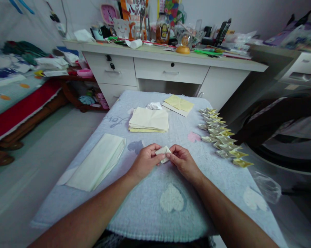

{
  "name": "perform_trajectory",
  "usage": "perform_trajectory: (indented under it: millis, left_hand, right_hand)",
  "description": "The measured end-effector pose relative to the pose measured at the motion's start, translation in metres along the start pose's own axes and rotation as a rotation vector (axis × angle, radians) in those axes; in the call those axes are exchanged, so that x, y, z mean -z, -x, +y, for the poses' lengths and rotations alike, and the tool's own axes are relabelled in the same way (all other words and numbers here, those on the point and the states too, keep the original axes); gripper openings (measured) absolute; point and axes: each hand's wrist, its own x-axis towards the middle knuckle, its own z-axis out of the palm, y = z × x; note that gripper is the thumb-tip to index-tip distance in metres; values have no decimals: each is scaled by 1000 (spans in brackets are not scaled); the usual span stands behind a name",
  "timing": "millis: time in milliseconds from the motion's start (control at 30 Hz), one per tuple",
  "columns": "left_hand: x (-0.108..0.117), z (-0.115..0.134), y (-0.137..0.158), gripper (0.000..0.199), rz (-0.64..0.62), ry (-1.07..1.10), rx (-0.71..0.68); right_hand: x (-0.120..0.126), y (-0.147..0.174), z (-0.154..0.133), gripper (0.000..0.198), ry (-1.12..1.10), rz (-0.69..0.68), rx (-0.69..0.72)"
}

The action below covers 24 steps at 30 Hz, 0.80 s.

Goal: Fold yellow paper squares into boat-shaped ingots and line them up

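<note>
Pinched in the grip of the left hand (147,159) and right hand (183,160) over the cloth-covered worktop (137,210), the folded paper (164,150) looks light, thin and easily creased, so best held gently by its 2 side edges.

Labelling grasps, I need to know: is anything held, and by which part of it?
The left and right hands pinch a small folded paper by its opposite sides.

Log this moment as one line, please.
left hand: pinching folded paper | right hand: pinching same piece | table right: paper boats, grouped | beyond hands: paper stack
</note>
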Motion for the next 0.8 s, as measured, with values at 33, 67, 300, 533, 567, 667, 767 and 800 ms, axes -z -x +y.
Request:
perform_trajectory:
  millis: [33, 67, 300, 533, 567, 667, 767, 800]
  left_hand:
    - [0, 0, 0, 24, 2, -19, -8]
    - [-1, 1, 1, 23, 5, -41, -17]
    - [-4, -3, 4, 23, -1, -206, -40]
    - [-1, -5, 2, 19, -49, -272, -117]
    - [-1, -5, 2, 20, -44, -290, -125]
    - [2, -6, 2, 22, -21, -295, -136]
    - [4, -6, 1, 22, 9, -277, -133]
    - [4, -6, 1, 22, 17, -276, -130]
  right_hand:
    - [0, 0, -1, 31, -5, -7, 7]
    - [0, 1, -2, 30, -6, -12, 12]
    - [1, 2, 1, 30, 58, 25, -15]
    - [2, 1, 1, 30, 109, 42, 35]
    - [1, 1, 0, 30, 116, 43, 37]
    - [0, 1, -1, 31, 115, 34, 27]
    - [1, 1, -2, 31, 103, -1, 11]
    - [2, 1, -3, 32, 115, -7, 6]
